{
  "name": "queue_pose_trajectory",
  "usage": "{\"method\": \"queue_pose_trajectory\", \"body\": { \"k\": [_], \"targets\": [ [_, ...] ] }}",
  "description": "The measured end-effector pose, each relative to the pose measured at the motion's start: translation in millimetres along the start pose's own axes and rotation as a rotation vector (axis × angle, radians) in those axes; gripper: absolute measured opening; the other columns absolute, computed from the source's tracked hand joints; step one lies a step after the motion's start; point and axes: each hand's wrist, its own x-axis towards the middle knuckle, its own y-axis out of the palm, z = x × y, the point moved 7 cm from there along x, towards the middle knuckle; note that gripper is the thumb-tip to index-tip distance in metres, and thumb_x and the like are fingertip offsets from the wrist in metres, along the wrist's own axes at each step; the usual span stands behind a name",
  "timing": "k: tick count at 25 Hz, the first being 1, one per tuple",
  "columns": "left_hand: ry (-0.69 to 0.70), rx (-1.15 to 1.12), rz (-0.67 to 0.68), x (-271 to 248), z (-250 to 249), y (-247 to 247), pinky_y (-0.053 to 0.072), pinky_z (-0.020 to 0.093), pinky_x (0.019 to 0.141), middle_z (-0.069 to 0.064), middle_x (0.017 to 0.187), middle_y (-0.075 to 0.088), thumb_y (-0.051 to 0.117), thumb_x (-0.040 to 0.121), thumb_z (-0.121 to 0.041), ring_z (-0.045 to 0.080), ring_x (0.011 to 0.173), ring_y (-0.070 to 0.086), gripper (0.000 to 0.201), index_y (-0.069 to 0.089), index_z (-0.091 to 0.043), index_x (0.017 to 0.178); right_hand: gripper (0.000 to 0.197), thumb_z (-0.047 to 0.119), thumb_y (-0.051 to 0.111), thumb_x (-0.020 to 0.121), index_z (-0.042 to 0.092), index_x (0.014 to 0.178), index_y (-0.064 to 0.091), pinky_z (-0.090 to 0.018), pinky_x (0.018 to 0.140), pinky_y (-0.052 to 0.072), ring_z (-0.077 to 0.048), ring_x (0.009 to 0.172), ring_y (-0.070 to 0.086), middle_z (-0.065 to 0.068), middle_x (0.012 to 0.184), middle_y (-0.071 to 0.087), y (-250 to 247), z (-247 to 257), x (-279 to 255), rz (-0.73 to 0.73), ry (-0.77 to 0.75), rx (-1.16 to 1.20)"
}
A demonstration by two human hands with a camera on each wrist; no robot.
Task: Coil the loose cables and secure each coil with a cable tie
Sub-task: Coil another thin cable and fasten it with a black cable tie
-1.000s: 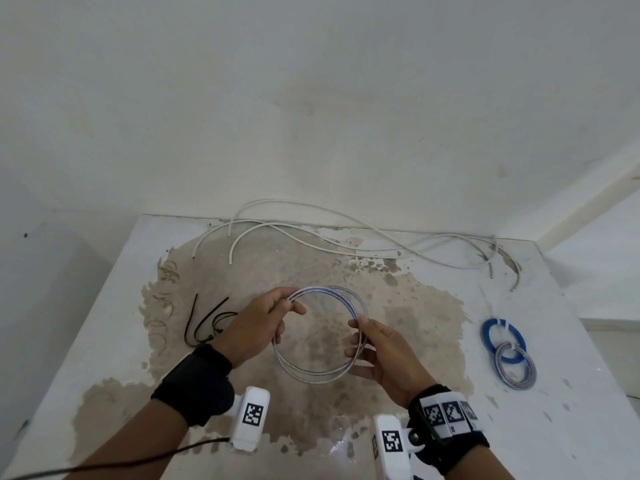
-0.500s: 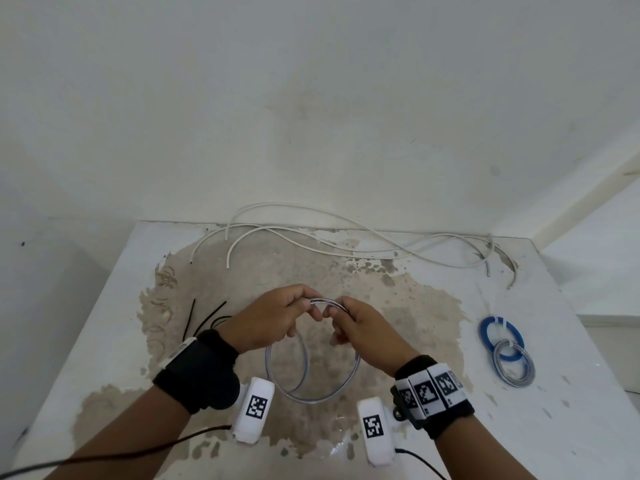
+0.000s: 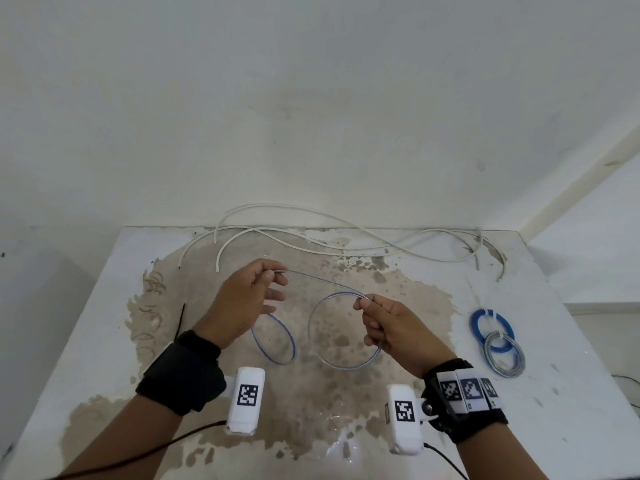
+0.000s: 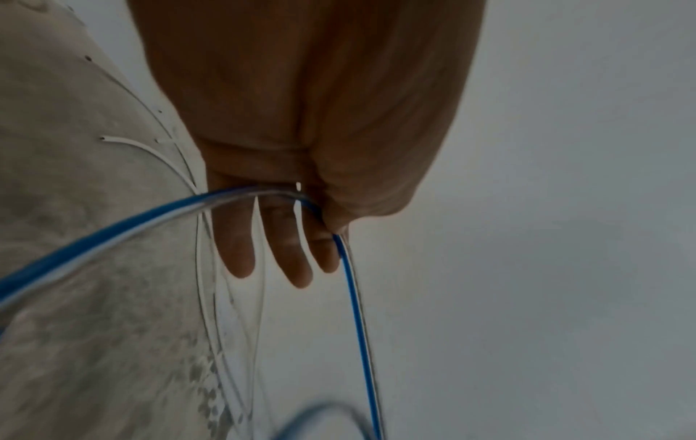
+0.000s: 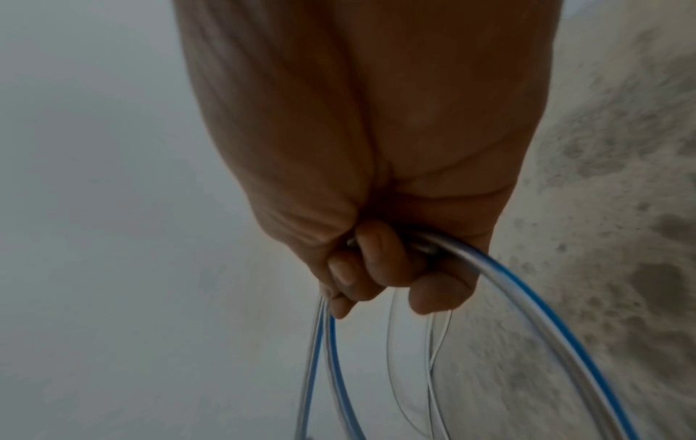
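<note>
A clear cable with a blue stripe point(image 3: 320, 280) is held above the stained table point(image 3: 568, 403) between both hands. My left hand point(image 3: 273, 277) pinches it between thumb and forefinger, the other fingers held straight point(image 4: 290, 259). One loop point(image 3: 273, 341) hangs below that hand. My right hand point(image 3: 363, 306) grips the cable point(image 5: 527, 300) with curled fingers point(image 5: 361, 268), and a second loop point(image 3: 343, 330) hangs from it. A straight stretch of cable runs between the two hands.
Loose white cables point(image 3: 311, 233) lie along the table's far edge by the wall. A blue coil point(image 3: 491, 329) and a grey coil point(image 3: 504, 355) lie at the right. A black cable tie point(image 3: 180, 320) lies left of my left wrist.
One coil was held between both hands, which came together at its top. Now the hands have pulled apart and the coil has split into two hanging loops.
</note>
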Motion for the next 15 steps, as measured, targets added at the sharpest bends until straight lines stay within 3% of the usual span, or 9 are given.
{"method": "queue_pose_trajectory", "body": {
  "k": [3,6,7,9,11,13,15],
  "targets": [
    [-0.008,-0.112,-0.126,10,5,-16,0.057,0.035,0.076,-0.003,0.096,0.067,0.036,0.108,-0.014,0.014,0.083,0.070,0.031,0.066,-0.022,0.107,0.021,0.023,0.048,0.107,0.009,0.100,0.062,-0.024,0.056,0.040,-0.009,0.050,0.025,0.004,0.065,0.031,-10,-1,-6,-0.019,0.022,0.063],
    [-0.068,-0.147,-0.129,19,18,-13,0.053,0.033,0.077,-0.006,0.089,0.069,0.036,0.107,-0.010,0.015,0.081,0.068,0.031,0.065,-0.022,0.101,0.021,0.023,0.047,0.106,0.010,0.098,0.061,-0.021,0.050,0.035,-0.008,0.049,0.024,0.004,0.064,0.030,-19,4,-12,-0.070,0.023,0.133],
    [-0.110,-0.115,-0.050,19,20,-4,0.050,0.029,0.076,-0.006,0.085,0.071,0.037,0.105,-0.006,0.015,0.079,0.068,0.030,0.064,-0.019,0.099,0.020,0.024,0.047,0.105,0.010,0.098,0.060,-0.020,0.047,0.032,-0.008,0.049,0.024,0.004,0.064,0.029,-23,9,-15,-0.090,0.014,0.167],
    [-0.217,-0.075,0.236,10,23,23,0.050,0.026,0.075,0.004,0.083,0.074,0.042,0.100,-0.004,0.020,0.078,0.066,0.022,0.063,-0.009,0.095,0.020,0.023,0.046,0.105,0.011,0.096,0.059,-0.020,0.045,0.026,-0.007,0.049,0.022,0.004,0.063,0.027,-32,25,-20,-0.119,-0.013,0.184],
    [-0.280,-0.129,0.460,-7,15,47,0.053,0.029,0.083,0.013,0.087,0.073,0.049,0.094,-0.024,0.026,0.082,0.066,0.024,0.064,-0.005,0.096,0.022,0.022,0.046,0.106,0.010,0.095,0.060,-0.020,0.045,0.022,-0.008,0.050,0.019,0.003,0.063,0.023,-36,40,-26,-0.102,-0.020,0.132],
    [-0.236,-0.132,0.486,-12,-2,65,0.054,0.030,0.080,0.012,0.080,0.070,0.052,0.096,-0.041,0.025,0.077,0.065,0.037,0.064,-0.006,0.095,0.023,0.023,0.046,0.107,0.009,0.096,0.061,-0.020,0.045,0.022,-0.011,0.054,0.015,0.002,0.064,0.019,-31,48,-27,-0.049,0.005,0.051],
    [-0.113,-0.041,0.427,-10,-24,81,0.051,0.027,0.066,0.008,0.070,0.062,0.046,0.104,-0.042,0.022,0.065,0.059,0.039,0.061,-0.008,0.090,0.024,0.024,0.047,0.107,0.010,0.096,0.063,-0.021,0.046,0.022,-0.014,0.058,0.012,0.002,0.065,0.017,-20,47,-27,0.007,0.031,-0.005]
  ]
}}
